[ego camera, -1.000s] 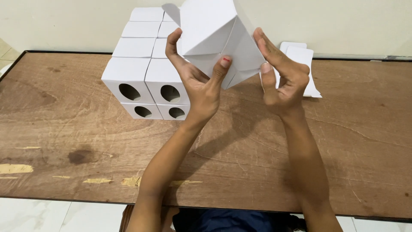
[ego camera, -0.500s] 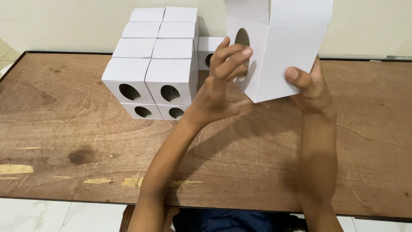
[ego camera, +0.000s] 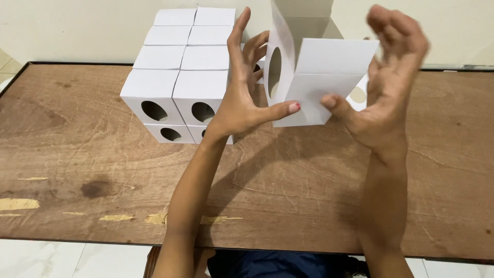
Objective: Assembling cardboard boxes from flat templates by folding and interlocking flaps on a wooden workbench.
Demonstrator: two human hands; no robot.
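I hold a white cardboard box in the air above the wooden table. It is partly folded, with its top open and an oval hole in its left wall. My left hand presses its left side, thumb on the lower front flap. My right hand is at its right side, thumb tip on the front flap and fingers spread above. A stack of finished white boxes with oval holes stands to the left, against the wall.
More white cardboard lies behind the held box, mostly hidden by my right hand. The table's near edge runs along the bottom, with pale floor tiles below it. A cream wall backs the table.
The flat folded cardboard has been opened into a box shape and turned. My right hand has lifted its fingers off the box and spread them, thumb still on the front flap.
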